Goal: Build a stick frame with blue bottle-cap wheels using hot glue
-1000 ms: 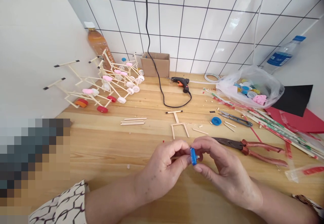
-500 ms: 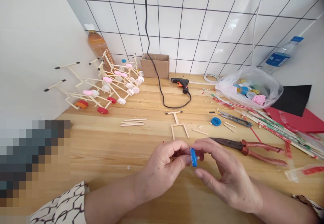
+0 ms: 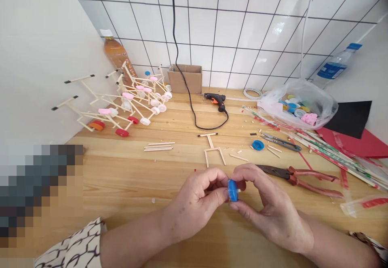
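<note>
Low in the middle, my left hand pinches a blue bottle cap between thumb and fingers. The cap is turned nearly edge-on, and a short pale stick end pokes out of its right side. My right hand is curved around the cap from the right, index finger at its top edge and thumb at its lower edge. Just beyond my fingers lies a small frame of wooden sticks with a black-tipped crossbar. A second blue cap lies flat on the table.
Pliers and snips lie at the right, near wrapped sticks. Behind are a glue gun, a cardboard box and a plastic bag of caps. Several stick-built tricycles stand back left; loose sticks lie nearer.
The blue cap has turned a little, so more of its face shows. My right thumb and index finger have closed in on its edge from a slightly wider spread.
</note>
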Action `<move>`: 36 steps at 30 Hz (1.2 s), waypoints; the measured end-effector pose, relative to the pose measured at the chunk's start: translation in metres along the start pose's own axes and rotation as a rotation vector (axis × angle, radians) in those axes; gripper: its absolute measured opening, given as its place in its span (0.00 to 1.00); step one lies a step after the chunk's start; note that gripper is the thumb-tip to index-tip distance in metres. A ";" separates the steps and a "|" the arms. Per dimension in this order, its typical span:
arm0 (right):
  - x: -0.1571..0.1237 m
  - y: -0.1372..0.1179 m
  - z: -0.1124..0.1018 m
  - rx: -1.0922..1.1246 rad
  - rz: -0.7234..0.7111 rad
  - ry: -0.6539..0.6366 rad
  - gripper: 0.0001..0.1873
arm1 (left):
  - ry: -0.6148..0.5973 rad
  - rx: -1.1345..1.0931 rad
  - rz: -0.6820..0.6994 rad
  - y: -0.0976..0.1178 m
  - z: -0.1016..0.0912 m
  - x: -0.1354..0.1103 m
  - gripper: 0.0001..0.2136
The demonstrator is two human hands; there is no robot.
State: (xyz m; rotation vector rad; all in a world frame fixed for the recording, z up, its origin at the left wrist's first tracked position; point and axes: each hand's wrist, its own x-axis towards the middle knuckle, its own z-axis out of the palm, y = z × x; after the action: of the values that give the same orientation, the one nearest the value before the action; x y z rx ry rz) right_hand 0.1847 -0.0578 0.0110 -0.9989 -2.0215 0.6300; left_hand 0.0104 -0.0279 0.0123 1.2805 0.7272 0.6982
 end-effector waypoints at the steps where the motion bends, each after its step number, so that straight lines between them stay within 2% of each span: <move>1: 0.000 0.000 0.000 0.002 -0.003 0.000 0.19 | -0.006 -0.008 -0.004 0.000 0.000 0.000 0.05; 8: 0.001 0.000 -0.002 0.009 -0.007 -0.013 0.18 | -0.034 0.021 0.030 0.001 -0.001 -0.001 0.04; 23: 0.001 0.001 -0.002 0.005 -0.010 -0.003 0.18 | -0.019 -0.022 -0.079 0.000 0.000 -0.004 0.05; 36: 0.004 0.003 -0.003 -0.017 -0.014 0.022 0.18 | -0.043 -0.074 -0.062 -0.003 -0.003 -0.005 0.09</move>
State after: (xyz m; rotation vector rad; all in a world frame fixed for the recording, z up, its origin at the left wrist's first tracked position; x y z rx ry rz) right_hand 0.1867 -0.0529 0.0124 -0.9961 -2.0161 0.5931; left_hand 0.0050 -0.0305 0.0091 1.1977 0.6970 0.6402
